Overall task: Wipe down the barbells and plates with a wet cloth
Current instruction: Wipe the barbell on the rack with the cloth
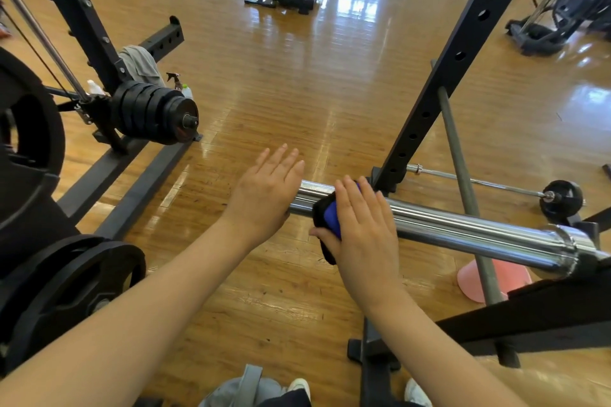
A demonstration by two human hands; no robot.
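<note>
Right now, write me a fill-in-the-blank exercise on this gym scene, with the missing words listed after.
1. The right hand presses a blue and black ____ onto the chrome barbell sleeve.
2. The left hand rests at the sleeve's end with its fingers ____.
3. A pink ____ sits on the wooden floor beneath the sleeve.
4. The small black plates are stacked on the rack at the ____ of the view.

Missing words: cloth; straight; cone; left

no readable text, labels or numbers anywhere
</note>
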